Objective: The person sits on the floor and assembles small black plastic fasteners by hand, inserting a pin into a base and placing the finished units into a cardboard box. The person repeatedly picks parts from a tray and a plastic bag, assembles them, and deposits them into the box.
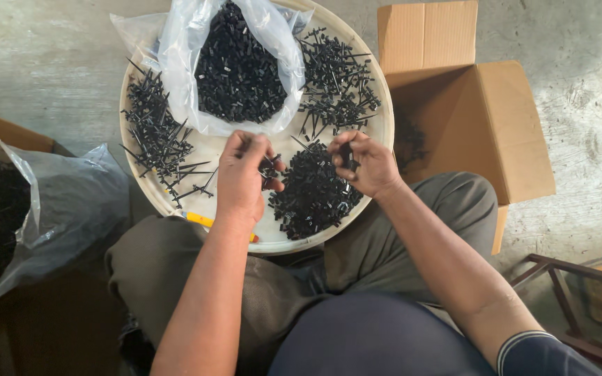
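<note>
Small black pieces (pixel 313 191) lie heaped on the round tray (pixel 377 132), directly between your hands. Your right hand (pixel 364 163) pinches one piece, fingers pressed together; your left hand (pixel 242 177) pinches a thin black pin beside the heap.

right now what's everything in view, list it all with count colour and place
round tray: one, cream, on the lap
clear bag: one, full of small black pieces, at the tray's far side
black pins: two loose piles, tray's left and right edges
small black pieces: one pile, near the tray's front
yellow tool: one, tray's near rim, mostly hidden
cardboard box: one, brown, open, right of the tray
plastic bag: one, clear, dark contents, far left
metal frame: one, brown, lower right
left hand: grip on black pieces
right hand: grip on black pieces
</note>
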